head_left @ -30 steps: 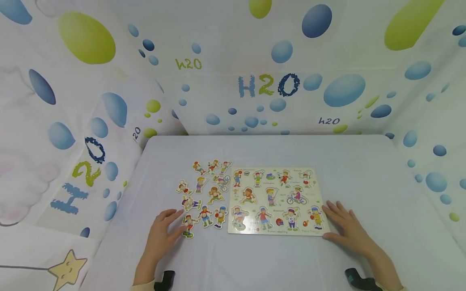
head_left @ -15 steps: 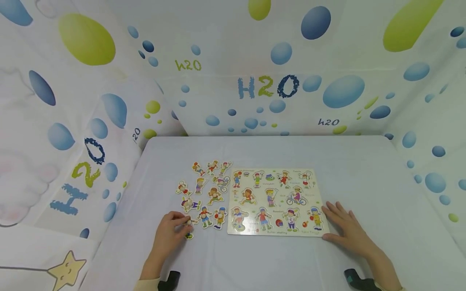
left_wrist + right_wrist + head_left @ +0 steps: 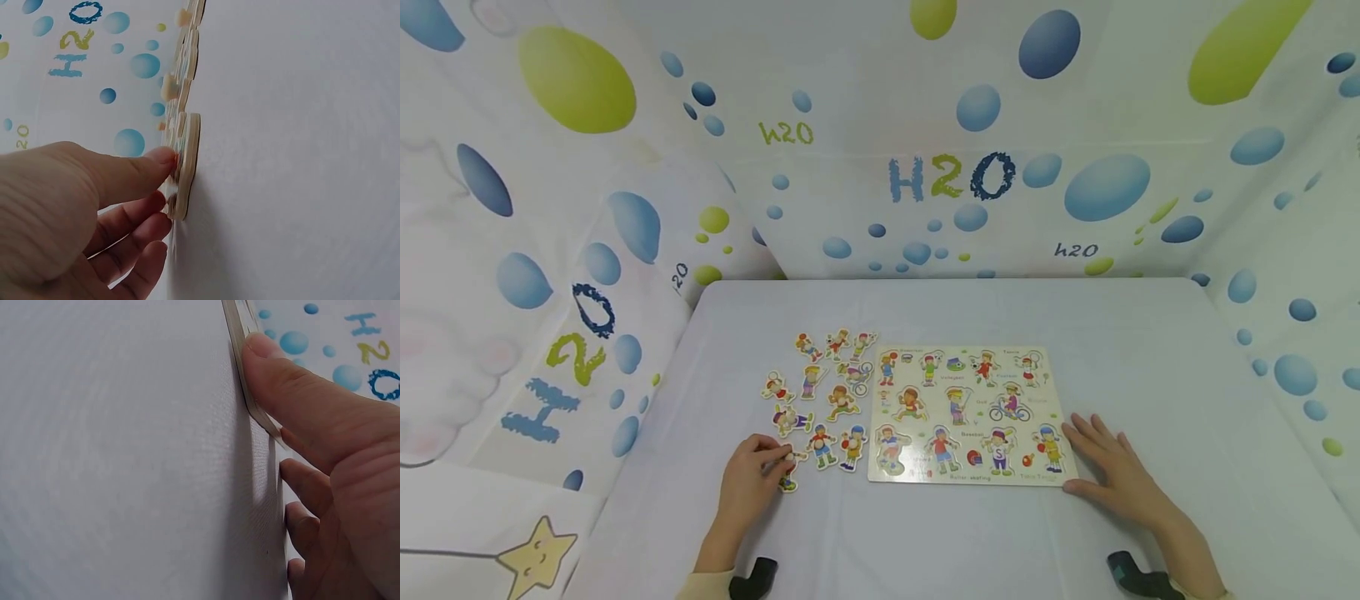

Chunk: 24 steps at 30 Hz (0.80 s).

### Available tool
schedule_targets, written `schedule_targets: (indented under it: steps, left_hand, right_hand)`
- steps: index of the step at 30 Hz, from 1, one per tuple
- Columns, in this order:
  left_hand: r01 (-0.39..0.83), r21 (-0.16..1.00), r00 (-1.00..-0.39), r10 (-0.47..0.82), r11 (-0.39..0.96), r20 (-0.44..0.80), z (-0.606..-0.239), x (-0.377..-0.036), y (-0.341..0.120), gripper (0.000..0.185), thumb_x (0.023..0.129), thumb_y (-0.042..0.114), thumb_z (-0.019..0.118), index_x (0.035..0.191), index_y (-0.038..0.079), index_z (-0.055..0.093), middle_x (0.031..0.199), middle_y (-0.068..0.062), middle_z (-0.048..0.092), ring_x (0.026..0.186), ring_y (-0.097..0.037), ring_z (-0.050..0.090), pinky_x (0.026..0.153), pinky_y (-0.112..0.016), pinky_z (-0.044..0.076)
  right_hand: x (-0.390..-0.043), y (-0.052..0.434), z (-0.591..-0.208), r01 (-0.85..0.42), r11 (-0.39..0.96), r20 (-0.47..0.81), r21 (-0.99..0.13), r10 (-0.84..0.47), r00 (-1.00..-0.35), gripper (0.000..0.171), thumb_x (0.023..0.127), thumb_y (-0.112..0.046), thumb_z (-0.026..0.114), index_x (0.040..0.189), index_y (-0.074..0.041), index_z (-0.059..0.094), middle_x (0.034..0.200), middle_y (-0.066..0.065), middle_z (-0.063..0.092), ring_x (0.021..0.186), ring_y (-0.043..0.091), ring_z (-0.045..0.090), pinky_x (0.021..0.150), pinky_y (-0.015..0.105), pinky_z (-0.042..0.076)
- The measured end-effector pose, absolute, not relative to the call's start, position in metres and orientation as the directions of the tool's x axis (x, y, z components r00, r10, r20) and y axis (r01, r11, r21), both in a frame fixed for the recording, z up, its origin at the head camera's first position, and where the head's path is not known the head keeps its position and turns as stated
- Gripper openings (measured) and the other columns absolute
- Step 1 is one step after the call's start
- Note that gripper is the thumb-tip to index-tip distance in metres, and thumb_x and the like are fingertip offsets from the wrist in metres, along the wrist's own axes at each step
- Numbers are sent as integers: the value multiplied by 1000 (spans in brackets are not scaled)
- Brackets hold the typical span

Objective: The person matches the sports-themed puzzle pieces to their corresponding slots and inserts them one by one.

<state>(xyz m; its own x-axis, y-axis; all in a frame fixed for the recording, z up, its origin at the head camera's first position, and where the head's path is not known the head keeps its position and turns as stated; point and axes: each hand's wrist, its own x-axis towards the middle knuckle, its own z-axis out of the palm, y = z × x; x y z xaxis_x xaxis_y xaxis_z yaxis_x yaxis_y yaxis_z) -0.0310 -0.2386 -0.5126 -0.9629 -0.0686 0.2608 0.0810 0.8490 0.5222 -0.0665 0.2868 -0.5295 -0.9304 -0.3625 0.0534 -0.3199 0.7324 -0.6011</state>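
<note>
In the head view, my left hand (image 3: 747,483) is at the lower left of the loose pieces. Its thumb and forefinger pinch a wooden puzzle piece (image 3: 788,479) shaped like a child, partly covered by the fingers. The left wrist view shows the thumb against the face of this thick-edged piece (image 3: 189,169), near the white cloth. My right hand (image 3: 1116,475) rests at the lower right corner of the puzzle board (image 3: 917,477), fingers spread. In the right wrist view its thumb lies along the edge of the board (image 3: 235,350). Sports figures and printed words cover the board.
Several loose figure pieces lie left of the board, among them a runner (image 3: 844,402), a cyclist (image 3: 857,379) and a golfer (image 3: 811,382). A white cloth (image 3: 970,533) covers the table. Behind it hangs a bubble-patterned curtain (image 3: 850,200).
My left hand has moved right and closed its thumb and forefinger on the lower left piece, covering part of it. My right hand has stayed at the board's corner.
</note>
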Motion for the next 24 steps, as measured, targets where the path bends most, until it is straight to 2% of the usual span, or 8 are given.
schedule_targets:
  steps: [12,17,24]
  left_hand:
    - [51,507,-962,-94,860,256,-501,-29,-235,16,74,1,81,90,0,78,91,-7,66,87,-23,59,72,-39,47]
    - [110,482,-940,-66,869,334,-494,-32,-234,17,72,0,82,89,0,78,91,-7,67,89,-25,60,74,-41,47]
    - [237,434,-890,15,869,456,-484,-38,-221,20,66,-1,86,85,0,79,89,-7,67,86,-23,59,70,-38,47]
  right_hand:
    - [-66,288,-529,-321,725,62,-609,-360,-931,80,79,-37,78,147,-9,44,153,26,34,149,43,12,116,65,-2]
    - [-65,287,-527,-310,731,52,-608,-352,-934,81,79,-38,78,146,-9,44,153,26,34,148,44,13,115,65,-1]
    - [-66,286,-527,-300,738,38,-604,-349,-936,81,79,-40,77,146,-8,45,153,25,34,147,46,14,114,68,2]
